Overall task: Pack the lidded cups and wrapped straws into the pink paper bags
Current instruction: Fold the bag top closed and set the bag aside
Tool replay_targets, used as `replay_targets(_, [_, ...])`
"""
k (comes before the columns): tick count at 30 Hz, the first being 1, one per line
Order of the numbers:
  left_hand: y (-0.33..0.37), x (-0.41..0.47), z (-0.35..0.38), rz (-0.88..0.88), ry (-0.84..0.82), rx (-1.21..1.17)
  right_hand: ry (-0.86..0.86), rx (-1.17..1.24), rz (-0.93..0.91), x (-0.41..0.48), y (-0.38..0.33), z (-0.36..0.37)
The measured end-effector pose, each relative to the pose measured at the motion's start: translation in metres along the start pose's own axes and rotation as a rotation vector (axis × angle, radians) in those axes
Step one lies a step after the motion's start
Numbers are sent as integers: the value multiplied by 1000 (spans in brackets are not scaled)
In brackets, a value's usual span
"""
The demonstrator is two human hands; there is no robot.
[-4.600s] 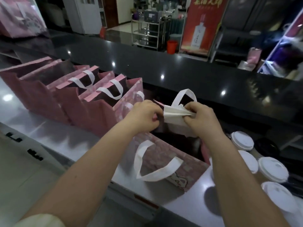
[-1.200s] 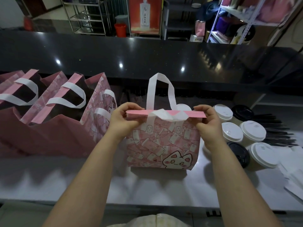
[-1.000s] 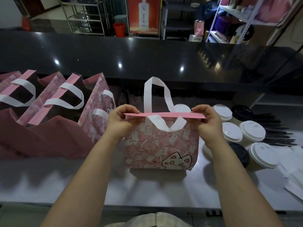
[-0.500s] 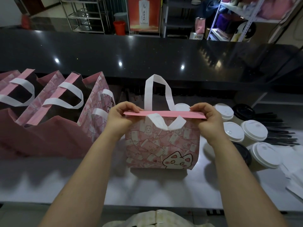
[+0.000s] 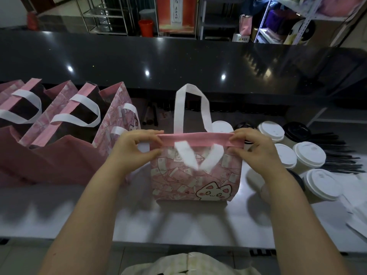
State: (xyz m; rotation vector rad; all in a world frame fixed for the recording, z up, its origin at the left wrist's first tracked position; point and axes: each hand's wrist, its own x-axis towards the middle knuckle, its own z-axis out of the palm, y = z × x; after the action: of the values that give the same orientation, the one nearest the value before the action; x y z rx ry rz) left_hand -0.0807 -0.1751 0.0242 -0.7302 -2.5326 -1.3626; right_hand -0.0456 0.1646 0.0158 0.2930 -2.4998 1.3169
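Tabletop (image 5: pixel 178 225) pale, nearest. Pink bag (image 5: pixel 194 179) upright at centre, cat print toward camera, top edge pressed flat. Left hand (image 5: pixel 131 151) pinches left end of edge, right hand (image 5: pixel 256 153) pinches right end. Front handle (image 5: pixel 186 155) droops, rear handle (image 5: pixel 190 108) stands up. Lidded cups (image 5: pixel 309 157) clustered just right of bag, dark straws (image 5: pixel 341 155) beside them. Open pink bags (image 5: pixel 65 124) in row at left. Black counter (image 5: pixel 178 60) behind.

Bare counter (image 5: pixel 178 221) nearside; cups (image 5: pixel 309 155) right, bags (image 5: pixel 65 124) left.

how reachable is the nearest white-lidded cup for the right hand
Probably yes: the cup stands just beside the right hand, nothing between, though that hand is pinching the bag rim.
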Motion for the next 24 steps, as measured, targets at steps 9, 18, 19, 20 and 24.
replay_targets(9, [34, 23, 21, 70, 102, 227, -18, -344, -118, 18, -47, 16])
replay_targets(18, [52, 33, 67, 115, 35, 499, -86, -497, -97, 21, -67, 49])
replay_targets(19, [52, 32, 69, 109, 51, 502, -73, -505, -98, 20, -66, 51])
replay_targets(20, [52, 32, 71, 108, 68, 506, -62, -513, -101, 20, -65, 52])
replay_targets(24, [54, 29, 77, 99, 112, 540, -9, -528, -107, 18, -61, 57])
